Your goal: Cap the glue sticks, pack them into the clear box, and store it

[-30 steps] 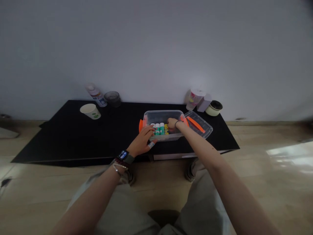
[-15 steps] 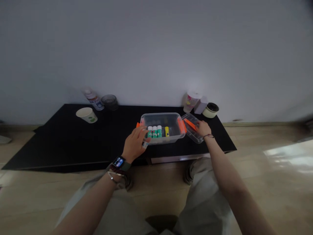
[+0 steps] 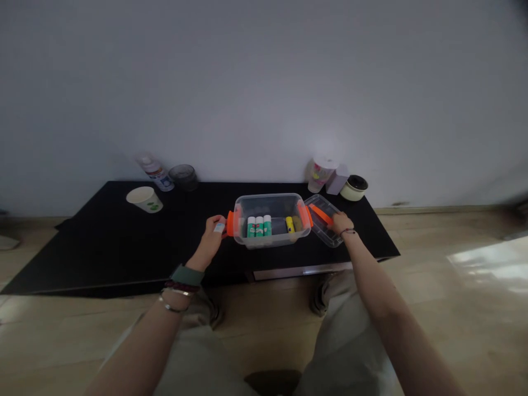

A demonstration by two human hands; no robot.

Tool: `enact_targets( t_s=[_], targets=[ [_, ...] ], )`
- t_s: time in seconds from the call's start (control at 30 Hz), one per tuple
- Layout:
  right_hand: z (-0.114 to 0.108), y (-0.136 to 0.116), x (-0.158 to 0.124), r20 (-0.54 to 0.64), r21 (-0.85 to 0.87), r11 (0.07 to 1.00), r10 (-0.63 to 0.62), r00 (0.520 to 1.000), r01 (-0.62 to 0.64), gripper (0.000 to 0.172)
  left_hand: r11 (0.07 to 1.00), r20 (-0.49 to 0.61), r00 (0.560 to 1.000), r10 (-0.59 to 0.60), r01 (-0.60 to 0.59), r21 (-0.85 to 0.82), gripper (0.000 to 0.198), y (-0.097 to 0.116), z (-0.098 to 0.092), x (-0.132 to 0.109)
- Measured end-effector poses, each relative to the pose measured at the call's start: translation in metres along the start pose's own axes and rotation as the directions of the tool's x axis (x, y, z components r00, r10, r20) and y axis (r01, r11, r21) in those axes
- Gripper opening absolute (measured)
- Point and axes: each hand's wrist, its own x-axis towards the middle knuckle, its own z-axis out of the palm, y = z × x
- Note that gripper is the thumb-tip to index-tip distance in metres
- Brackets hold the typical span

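Left hand (image 3: 213, 228) touches the orange latch (image 3: 230, 224) of the clear box (image 3: 277, 240) on the black table (image 3: 157, 245); right hand (image 3: 341, 223) meets the lid (image 3: 324, 231) beside it; cannot tell whether either grips. Tugging the latch could jerk the box, rolling the yellow tube (image 3: 290, 224) inside.

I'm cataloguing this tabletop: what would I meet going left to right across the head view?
White paper cup, dark round container, left hand, clear box holding three green tubes then a yellow tube, clear lid, cream pot.
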Motion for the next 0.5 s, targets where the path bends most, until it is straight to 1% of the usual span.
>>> enact_targets(
  t_s=[0.1, 0.17, 0.27, 0.33, 0.4, 0.43, 0.5],
  targets=[
    [-0.003, 0.003, -0.001, -0.001, -0.001, 1.0, 0.012, 1.0, -0.012, 0.046, 0.995, 0.056, 0.996, -0.075, 0.078, -0.055, 0.034, 0.007, 0.002, -0.006],
    [-0.009, 0.012, -0.003, -0.009, 0.015, 0.999, 0.032, 0.999, -0.031, 0.047, 0.99, 0.095, 0.99, -0.102, 0.111, -0.087, 0.031, 0.012, 0.004, -0.01],
    [-0.02, 0.034, -0.008, -0.029, 0.088, 0.994, 0.073, 0.997, -0.07, 0.041, 0.984, 0.092, 0.988, -0.126, 0.136, -0.112, 0.027, 0.016, 0.006, -0.012],
    [-0.029, 0.049, -0.013, -0.064, 0.181, 0.98, 0.099, 0.993, -0.086, 0.034, 0.983, 0.073, 0.988, -0.138, 0.146, -0.114, 0.024, 0.018, 0.006, -0.012],
    [-0.037, 0.057, -0.019, -0.139, 0.329, 0.944, 0.072, 0.988, -0.022, 0.025, 0.981, 0.075, 0.987, -0.144, 0.153, -0.12, 0.022, 0.018, 0.007, -0.011],
    [-0.041, 0.057, -0.021, -0.194, 0.417, 0.908, 0.04, 0.98, 0.046, 0.022, 0.98, 0.081, 0.986, -0.146, 0.156, -0.123, 0.022, 0.019, 0.007, -0.011],
    [-0.048, 0.048, -0.027, -0.311, 0.563, 0.793, -0.055, 0.949, 0.231, 0.021, 0.978, 0.095, 0.984, -0.153, 0.164, -0.132, 0.021, 0.02, 0.007, -0.012]
  ],
)
